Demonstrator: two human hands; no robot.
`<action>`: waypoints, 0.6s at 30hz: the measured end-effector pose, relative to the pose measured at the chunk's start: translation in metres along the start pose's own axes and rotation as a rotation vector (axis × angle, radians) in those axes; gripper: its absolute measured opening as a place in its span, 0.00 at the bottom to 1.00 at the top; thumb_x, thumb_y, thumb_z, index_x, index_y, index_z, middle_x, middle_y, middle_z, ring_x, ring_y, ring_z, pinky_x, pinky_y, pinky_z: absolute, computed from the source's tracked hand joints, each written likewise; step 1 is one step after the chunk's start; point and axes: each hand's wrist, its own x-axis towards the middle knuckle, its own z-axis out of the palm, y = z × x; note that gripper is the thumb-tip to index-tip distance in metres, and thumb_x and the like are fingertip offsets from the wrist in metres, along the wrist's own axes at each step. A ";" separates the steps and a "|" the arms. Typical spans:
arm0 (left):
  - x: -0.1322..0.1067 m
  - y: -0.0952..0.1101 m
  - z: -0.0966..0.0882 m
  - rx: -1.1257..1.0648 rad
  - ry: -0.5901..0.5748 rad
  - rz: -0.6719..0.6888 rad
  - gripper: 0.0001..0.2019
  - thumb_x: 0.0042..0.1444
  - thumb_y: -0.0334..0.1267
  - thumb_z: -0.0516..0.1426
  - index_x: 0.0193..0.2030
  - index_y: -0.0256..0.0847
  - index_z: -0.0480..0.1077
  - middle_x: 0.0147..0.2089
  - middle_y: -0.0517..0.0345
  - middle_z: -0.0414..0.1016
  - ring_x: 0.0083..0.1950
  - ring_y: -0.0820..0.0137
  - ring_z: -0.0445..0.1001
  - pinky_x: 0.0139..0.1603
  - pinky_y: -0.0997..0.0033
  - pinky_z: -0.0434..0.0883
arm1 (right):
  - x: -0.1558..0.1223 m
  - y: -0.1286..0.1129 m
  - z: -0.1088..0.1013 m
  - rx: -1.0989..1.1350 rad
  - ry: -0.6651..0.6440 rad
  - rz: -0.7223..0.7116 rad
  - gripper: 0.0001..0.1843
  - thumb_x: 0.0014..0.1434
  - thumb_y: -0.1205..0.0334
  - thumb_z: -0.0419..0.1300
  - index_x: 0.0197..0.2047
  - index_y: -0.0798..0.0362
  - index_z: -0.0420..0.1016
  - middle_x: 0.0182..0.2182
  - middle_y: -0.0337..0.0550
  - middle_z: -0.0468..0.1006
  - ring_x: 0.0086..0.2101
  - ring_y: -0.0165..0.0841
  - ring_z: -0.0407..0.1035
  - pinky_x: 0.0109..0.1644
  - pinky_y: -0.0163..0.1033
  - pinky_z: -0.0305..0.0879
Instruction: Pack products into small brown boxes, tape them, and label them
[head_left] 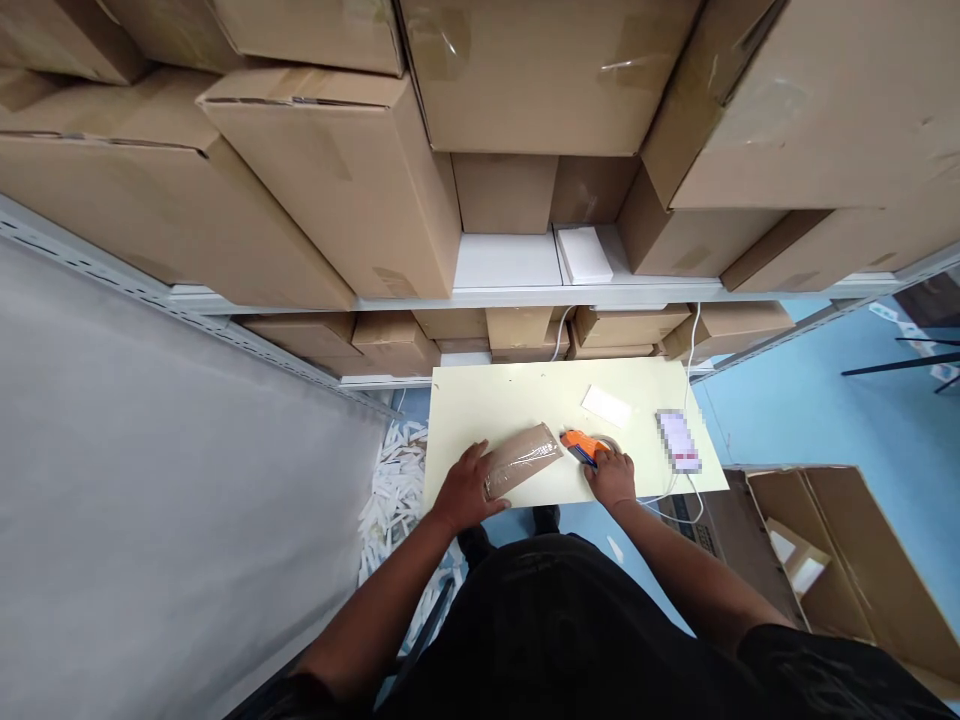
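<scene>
A small brown cardboard box (526,458) lies at a slant on the pale yellow tabletop (480,400), with shiny clear tape along its upper face. My left hand (465,490) grips its left end, fingers at the far side and thumb at the near side. Just right of the box is an orange tape dispenser (581,442) with a blue part and what looks like a tape roll partly covered. My right hand (613,478) is closed around the dispenser's near right end; some of its fingers are hidden.
A white slip (607,405) and a phone (678,441) with a white cable lie on the table. Shelves of large cardboard boxes (330,180) rise behind it. White paper strips (394,490) litter the floor at left. An open carton (847,560) stands at right.
</scene>
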 end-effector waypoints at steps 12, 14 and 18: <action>0.053 -0.050 -0.018 -0.453 -0.184 -0.155 0.37 0.52 0.46 0.64 0.69 0.40 0.66 0.76 0.46 0.57 0.75 0.53 0.58 0.75 0.56 0.57 | 0.003 0.015 0.012 0.034 -0.057 -0.016 0.22 0.69 0.50 0.53 0.56 0.55 0.75 0.56 0.57 0.76 0.59 0.50 0.64 0.59 0.50 0.60; 0.071 -0.062 -0.024 -0.519 -0.219 -0.259 0.35 0.52 0.46 0.63 0.68 0.40 0.69 0.73 0.48 0.62 0.73 0.53 0.62 0.73 0.58 0.60 | 0.007 0.015 0.013 0.072 -0.062 0.013 0.21 0.69 0.47 0.54 0.54 0.53 0.76 0.54 0.56 0.77 0.59 0.49 0.64 0.58 0.48 0.62; 0.096 -0.073 -0.024 -0.561 -0.284 -0.465 0.33 0.54 0.46 0.59 0.68 0.42 0.69 0.66 0.53 0.74 0.64 0.55 0.73 0.65 0.59 0.69 | 0.010 0.021 0.011 0.177 -0.038 0.072 0.22 0.68 0.46 0.55 0.52 0.55 0.77 0.49 0.57 0.78 0.57 0.49 0.66 0.57 0.46 0.63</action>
